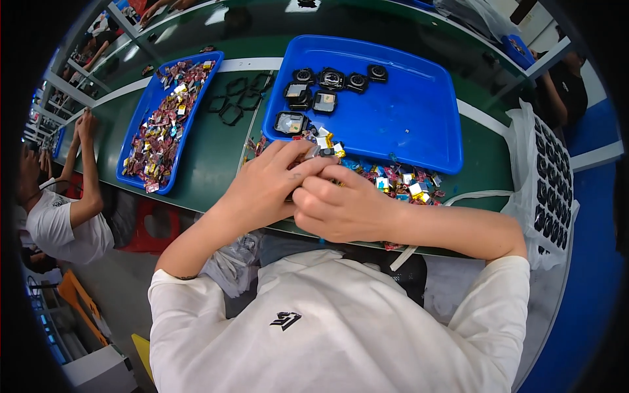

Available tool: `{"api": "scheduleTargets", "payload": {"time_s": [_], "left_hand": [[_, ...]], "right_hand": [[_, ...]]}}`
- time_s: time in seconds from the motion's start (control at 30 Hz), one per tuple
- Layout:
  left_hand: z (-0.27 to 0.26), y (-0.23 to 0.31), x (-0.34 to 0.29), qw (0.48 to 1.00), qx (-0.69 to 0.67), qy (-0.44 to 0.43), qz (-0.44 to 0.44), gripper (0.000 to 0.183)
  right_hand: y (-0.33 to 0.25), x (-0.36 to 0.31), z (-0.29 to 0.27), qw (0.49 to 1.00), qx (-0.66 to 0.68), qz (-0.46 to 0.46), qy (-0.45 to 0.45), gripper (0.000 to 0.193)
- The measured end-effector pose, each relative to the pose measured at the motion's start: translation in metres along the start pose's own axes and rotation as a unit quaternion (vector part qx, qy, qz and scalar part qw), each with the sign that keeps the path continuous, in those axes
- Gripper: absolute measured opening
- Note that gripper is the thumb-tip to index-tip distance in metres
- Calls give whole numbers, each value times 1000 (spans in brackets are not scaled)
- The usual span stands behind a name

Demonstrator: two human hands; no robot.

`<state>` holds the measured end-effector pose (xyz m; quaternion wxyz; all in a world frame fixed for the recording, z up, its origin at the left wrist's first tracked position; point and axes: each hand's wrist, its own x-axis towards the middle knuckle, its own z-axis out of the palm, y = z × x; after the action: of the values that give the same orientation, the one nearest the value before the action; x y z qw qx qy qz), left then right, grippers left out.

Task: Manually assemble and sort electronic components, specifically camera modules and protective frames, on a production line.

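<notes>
My left hand (265, 178) and my right hand (341, 202) meet over the near side of the bench, fingers closed. Between their fingertips shows a small grey and dark part (316, 152), mostly covered by the fingers. Just beyond, in the large blue tray (393, 111), lie several black watch-like cases (331, 78), some with a round face up and some with a pale inside showing. A loose heap of small parts (419, 188), maroon, yellow, silver and blue, spreads along the tray's near edge, partly hidden behind my hands.
A narrow blue tray (171, 111) full of similar small parts stands at the left. Black square frames (232, 98) lie between the trays on the green bench (213, 141). At the right stands a plastic-wrapped stack of black parts (552, 180). Another person (69, 216) works at the left.
</notes>
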<state>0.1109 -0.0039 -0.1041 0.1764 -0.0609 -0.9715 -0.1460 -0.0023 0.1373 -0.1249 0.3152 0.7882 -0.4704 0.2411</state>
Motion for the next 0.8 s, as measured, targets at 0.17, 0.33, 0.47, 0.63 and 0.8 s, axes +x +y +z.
{"api": "scheduleTargets", "payload": {"time_s": [0.17, 0.33, 0.47, 0.63, 0.8], "left_hand": [[-16, -1, 1, 995, -96, -30, -26, 72], [-30, 2, -1, 983, -167, -9, -74, 78], [-39, -1, -3, 982, -153, -45, -97, 79], [-25, -12, -17, 983, -155, 0, -94, 65], [2, -18, -32, 989, -135, 21, -56, 63]], "right_hand": [[2, -5, 4, 996, 5, 84, -3, 26], [11, 3, -8, 986, 68, 134, -77, 50], [17, 6, -13, 973, 63, 158, -155, 70], [17, 3, -14, 967, 49, 163, -189, 67], [15, 1, -17, 959, 24, 186, -214, 68]]}}
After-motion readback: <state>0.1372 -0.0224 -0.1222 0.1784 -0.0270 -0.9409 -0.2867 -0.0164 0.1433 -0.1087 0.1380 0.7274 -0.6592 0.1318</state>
